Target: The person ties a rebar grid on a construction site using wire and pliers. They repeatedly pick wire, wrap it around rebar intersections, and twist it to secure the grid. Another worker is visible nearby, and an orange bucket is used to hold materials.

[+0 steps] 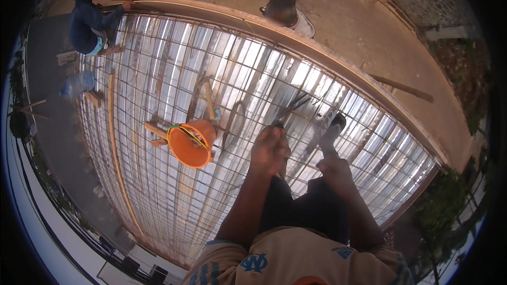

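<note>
Left hand (270,150): one, bare, fingers curled in, held in front of the left knee above the bars; whether it gripped anything could not be told. Right hand (335,170): one, bare, fist-like, beside the right leg; any object within it was hidden.

Grid of bars (158,95): one, wide, over shiny ridged metal sheets; it lay under and around the person, with a dark shoe (338,122) resting on it.

Step in hand, by judgement: low work at the bars, close to the feet. The next move seemed to call for steady footing and a sure hold on one chosen spot.

Containers: two noted.

Bucket (191,151): one, orange, left of the left hand, its mouth showing toward the left. Something small and mixed in colour appeared near the upper inner wall; its kind could not be told. Beside it: a stick (209,100) and short wood pieces (156,130).

Water jug (79,84): one, large, blue, see-through, at the grid's far left edge near a co-worker (87,18). Contents: could not be told.
</note>
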`<state>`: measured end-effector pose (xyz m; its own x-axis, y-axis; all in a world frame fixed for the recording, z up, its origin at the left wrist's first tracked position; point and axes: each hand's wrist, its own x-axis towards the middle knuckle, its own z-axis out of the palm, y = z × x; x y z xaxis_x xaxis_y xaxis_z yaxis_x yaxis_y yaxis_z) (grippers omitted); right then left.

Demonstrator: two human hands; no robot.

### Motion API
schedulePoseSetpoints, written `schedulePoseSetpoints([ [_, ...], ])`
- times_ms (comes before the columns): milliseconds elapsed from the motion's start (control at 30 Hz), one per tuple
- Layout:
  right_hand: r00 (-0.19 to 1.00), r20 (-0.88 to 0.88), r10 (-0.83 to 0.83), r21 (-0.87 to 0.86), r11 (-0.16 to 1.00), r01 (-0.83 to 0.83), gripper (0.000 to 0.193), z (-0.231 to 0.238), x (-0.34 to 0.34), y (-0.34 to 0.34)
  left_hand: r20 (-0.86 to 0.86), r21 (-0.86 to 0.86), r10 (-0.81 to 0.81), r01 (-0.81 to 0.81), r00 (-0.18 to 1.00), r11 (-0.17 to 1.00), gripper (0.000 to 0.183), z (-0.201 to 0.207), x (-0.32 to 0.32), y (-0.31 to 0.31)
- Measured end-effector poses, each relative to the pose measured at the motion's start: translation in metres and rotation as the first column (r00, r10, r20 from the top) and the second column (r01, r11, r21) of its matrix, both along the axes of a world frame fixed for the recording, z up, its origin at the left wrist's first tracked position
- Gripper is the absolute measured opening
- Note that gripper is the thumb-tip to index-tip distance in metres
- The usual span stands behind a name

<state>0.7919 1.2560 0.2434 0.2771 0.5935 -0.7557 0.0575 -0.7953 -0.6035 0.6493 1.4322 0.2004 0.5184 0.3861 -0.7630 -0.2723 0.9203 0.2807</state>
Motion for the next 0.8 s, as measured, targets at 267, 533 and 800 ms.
schedulePoseSetpoints([
  [267, 0.937, -0.299, 0.183, 0.144, 0.979, -0.145, 0.018, -0.01, 0.036, -0.03, -0.179, -0.03, 0.003, -0.008, 0.984, 1.0, 0.016, -0.014, 0.026, -0.031],
  [533, 0.964, -0.02, 0.264, 0.076, 0.962, -0.262, 0.015, -0.018, 0.112, -0.082, -0.372, 0.069, -0.109, 0.145, 0.922, 0.987, 0.018, -0.006, 0.085, -0.088],
  [800, 0.94, 0.097, 0.327, 0.12, 0.934, -0.338, 0.012, -0.05, 0.125, -0.099, -0.445, 0.068, -0.231, 0.29, 0.865, 0.955, 0.019, -0.056, 0.074, -0.117],
])
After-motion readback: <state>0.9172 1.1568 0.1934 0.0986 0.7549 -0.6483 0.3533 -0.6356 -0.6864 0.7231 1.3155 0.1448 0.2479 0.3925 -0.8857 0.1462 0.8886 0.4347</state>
